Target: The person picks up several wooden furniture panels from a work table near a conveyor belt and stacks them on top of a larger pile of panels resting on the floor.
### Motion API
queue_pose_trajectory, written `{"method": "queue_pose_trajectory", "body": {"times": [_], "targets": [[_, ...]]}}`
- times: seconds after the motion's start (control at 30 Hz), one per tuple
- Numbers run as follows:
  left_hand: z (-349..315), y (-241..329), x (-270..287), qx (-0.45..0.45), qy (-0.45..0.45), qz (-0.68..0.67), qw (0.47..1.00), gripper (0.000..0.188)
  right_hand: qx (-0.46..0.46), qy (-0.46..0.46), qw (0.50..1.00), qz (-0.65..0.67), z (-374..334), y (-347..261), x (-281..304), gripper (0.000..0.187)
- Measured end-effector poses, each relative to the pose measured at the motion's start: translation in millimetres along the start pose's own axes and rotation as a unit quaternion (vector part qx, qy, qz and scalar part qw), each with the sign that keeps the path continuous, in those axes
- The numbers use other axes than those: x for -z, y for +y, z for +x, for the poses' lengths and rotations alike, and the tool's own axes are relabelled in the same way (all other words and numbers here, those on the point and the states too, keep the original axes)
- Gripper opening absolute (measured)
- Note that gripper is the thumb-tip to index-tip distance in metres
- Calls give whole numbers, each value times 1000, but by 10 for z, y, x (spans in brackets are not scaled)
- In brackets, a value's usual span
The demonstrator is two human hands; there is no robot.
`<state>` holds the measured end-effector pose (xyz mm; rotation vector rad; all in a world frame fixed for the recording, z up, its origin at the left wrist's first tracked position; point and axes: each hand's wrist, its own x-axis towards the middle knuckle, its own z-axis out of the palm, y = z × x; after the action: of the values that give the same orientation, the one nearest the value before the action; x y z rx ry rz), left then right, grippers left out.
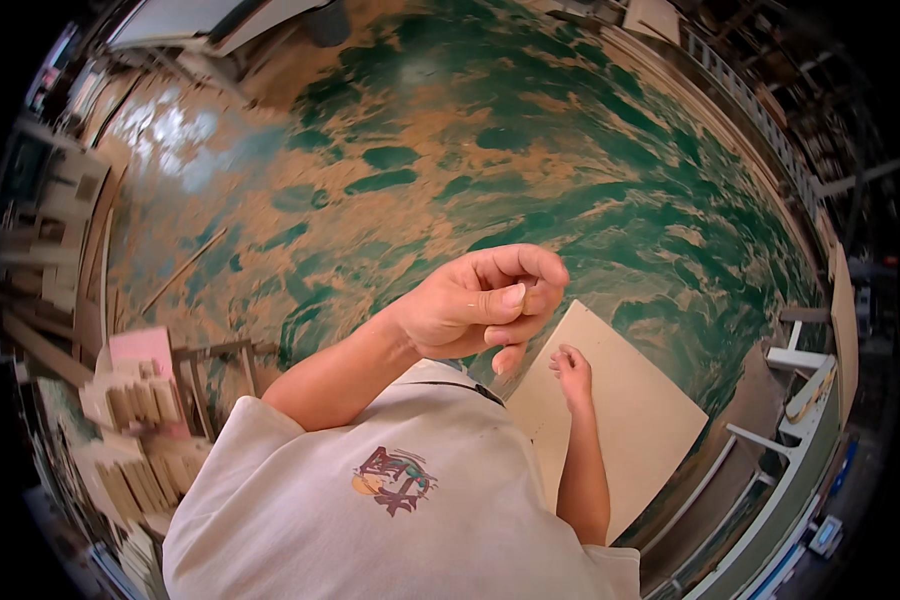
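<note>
My left hand (490,300) is raised in front of my chest. Its fingers curl loosely toward the thumb, and nothing shows between them. My right hand (572,372) hangs lower at my right side, in front of a large cream-coloured flat board (635,410). The fingers of that hand are slightly bent and a little apart, and I see nothing in them. Whether they touch the board's face, I cannot tell. The board stands or lies at an angle beside me, one corner pointing forward; my shirt hides its near left part.
Sawdust covers much of the green floor (490,140). A thin wooden strip (184,270) lies on it at left. Stacked wood pieces (135,400) stand near my left side. A metal frame (800,400) runs along the right, and a table (170,25) stands far left.
</note>
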<state>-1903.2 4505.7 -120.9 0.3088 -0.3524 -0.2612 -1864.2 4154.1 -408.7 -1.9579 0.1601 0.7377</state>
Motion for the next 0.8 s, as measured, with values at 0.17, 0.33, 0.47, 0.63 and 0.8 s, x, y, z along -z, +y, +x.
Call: {"method": "queue_pose_trajectory", "body": {"times": [0.17,0.33,0.47,0.63,0.8], "targets": [[1957,326,708,62,-37,-64,995,35,-184,142,967,101,354,507,857,37],[3784,391,1300,143,-77,-77,984,41,-341,233,883,222,292,767,1105,31],[5183,244,1763,198,-86,-56,975,44,-357,256,846,303,893,600,1343,26],[7094,-357,2114,231,-89,-33,968,43,-232,307,874,298,2509,-63,2401,20],[8666,-845,2357,264,-101,-51,958,44,46,350,917,187,4139,-2636,4536,15]]}}
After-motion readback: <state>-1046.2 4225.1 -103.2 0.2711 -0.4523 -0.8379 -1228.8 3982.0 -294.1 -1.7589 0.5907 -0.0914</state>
